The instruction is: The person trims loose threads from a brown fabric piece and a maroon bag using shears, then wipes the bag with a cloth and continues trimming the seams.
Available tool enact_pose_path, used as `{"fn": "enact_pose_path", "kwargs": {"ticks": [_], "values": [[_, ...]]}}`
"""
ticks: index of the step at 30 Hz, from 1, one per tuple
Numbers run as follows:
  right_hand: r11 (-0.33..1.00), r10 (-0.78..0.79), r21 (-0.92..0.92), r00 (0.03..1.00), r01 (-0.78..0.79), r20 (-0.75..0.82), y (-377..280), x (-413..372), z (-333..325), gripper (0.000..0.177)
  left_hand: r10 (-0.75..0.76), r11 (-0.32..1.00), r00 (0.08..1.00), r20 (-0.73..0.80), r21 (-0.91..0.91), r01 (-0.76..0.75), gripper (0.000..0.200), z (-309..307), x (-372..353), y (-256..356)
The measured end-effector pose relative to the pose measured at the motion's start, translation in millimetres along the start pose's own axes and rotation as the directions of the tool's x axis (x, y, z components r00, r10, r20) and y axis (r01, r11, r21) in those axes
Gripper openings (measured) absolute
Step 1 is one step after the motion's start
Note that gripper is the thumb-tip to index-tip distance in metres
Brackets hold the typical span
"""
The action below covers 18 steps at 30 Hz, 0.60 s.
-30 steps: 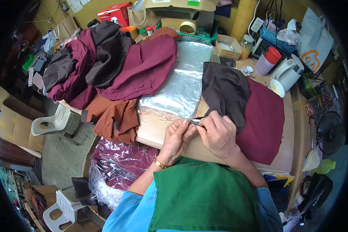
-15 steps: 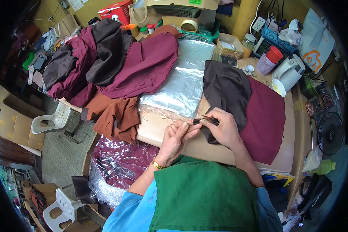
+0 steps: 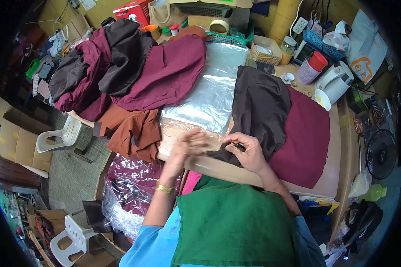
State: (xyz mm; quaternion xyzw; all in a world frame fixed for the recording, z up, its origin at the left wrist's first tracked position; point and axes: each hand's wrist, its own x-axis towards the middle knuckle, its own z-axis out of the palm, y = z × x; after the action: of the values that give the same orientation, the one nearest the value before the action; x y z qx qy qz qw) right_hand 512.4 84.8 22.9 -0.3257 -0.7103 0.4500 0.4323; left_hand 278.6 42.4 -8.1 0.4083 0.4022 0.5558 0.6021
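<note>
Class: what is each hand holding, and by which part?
The right hand pinches the dark brown cloth at its near corner. The left hand is blurred; its hold cannot be told.

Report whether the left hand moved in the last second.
Yes. The left hand has shifted left, away from the right hand gripping the dark cloth, toward the rust cloth, judged against the clear plastic stack.

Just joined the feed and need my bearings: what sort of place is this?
Likely a small garment workshop or packing room: heaped maroon cloth, a stack of clear plastic bags on the table, a tape roll behind. The right hand pinches dark brown cloth.
</note>
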Motion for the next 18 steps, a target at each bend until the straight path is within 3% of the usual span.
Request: {"fn": "enact_pose_path", "kwargs": {"ticks": [1,3,4,5,7,10,11,13,15,16,17,18], "values": [[1.000,0.000,0.001,1.000,0.000,0.003,1,-1,3,0.010,-0.024,1.000,0.994,0.109,0.013,0.023,0.074,6,7,-12],[1.000,0.019,-0.006,0.962,-0.021,-0.271,8,-3,8,0.010,-0.084,0.969,0.991,0.104,0.239,0.057,0.073,10,24,-46],[0.998,-0.056,-0.044,0.923,0.043,-0.380,20,1,7,0.008,-0.019,0.851,0.999,0.029,0.526,0.001,0.053,33,22,-32],[0.998,0.045,-0.021,0.916,-0.058,-0.399,30,1,1,0.008,-0.023,0.851,0.999,0.032,0.525,0.003,0.053,32,21,-33],[0.978,0.080,-0.144,0.915,-0.148,-0.395,64,-2,-10,0.012,-0.188,0.694,0.978,0.094,0.717,0.064,0.035,26,22,-30],[0.957,0.085,-0.223,0.917,-0.184,-0.390,83,-11,-16,0.011,-0.062,0.699,0.998,-0.014,0.713,0.053,0.031,-13,11,-20],[0.957,0.092,-0.220,0.916,-0.190,-0.390,83,-12,-17,0.011,0.049,0.715,0.992,-0.112,0.698,0.044,0.031,-17,4,3],[0.905,0.094,-0.349,0.913,-0.245,-0.396,77,-9,-17,0.011,0.051,0.795,0.928,-0.370,0.577,0.187,0.029,-40,3,26],[0.892,0.075,-0.394,0.933,-0.221,-0.353,73,-8,-12,0.012,0.208,0.480,0.894,-0.396,0.838,0.260,0.017,-50,11,22],[0.873,0.050,-0.446,0.946,-0.196,-0.319,72,-6,-11,0.013,0.443,0.312,0.886,-0.135,0.950,-0.011,0.025,-46,18,12],[0.876,0.049,-0.442,0.947,-0.192,-0.316,72,-6,-10,0.013,0.605,0.078,0.780,0.160,0.963,-0.258,0.040,-37,24,0],[0.859,0.058,-0.471,0.952,-0.200,-0.299,72,-7,-10,0.015,0.397,-0.020,0.900,0.180,0.982,-0.187,0.066,-23,22,-1]]}}
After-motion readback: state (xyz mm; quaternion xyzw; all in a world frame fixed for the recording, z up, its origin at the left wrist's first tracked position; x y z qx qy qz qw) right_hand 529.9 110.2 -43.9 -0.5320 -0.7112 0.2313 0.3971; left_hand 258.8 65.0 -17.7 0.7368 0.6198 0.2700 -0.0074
